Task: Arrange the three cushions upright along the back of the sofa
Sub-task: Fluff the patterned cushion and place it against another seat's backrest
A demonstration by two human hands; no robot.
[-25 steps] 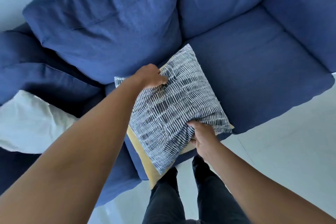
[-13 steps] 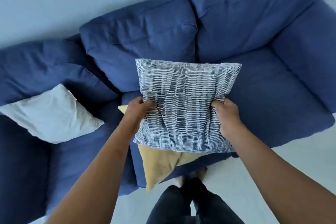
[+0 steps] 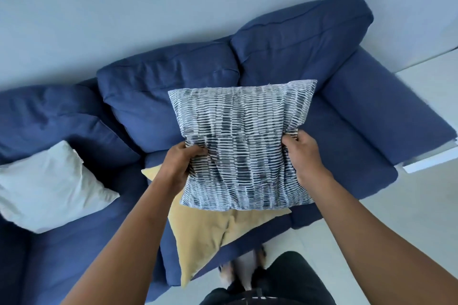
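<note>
A blue-and-white patterned cushion [image 3: 244,146] hangs in the air over the middle of the blue sofa [image 3: 352,156]. My left hand [image 3: 182,163] grips its left edge and my right hand [image 3: 303,153] grips its right edge. Beneath it a yellow cushion [image 3: 218,233] lies flat on the seat, one corner sticking out past the seat's front edge; its upper part is hidden by the patterned one. A white cushion [image 3: 47,186] lies tilted on the left seat, leaning toward the back.
Three blue back cushions [image 3: 168,86] line the pale wall. The right armrest [image 3: 389,109] bounds the seat on the right. Pale floor [image 3: 409,210] runs in front, where my legs [image 3: 270,282] stand against the sofa's front.
Both hands have lifted the patterned cushion off the yellow one and turned it square to the sofa back. My view has pulled back, showing more of the sofa and the wall.
</note>
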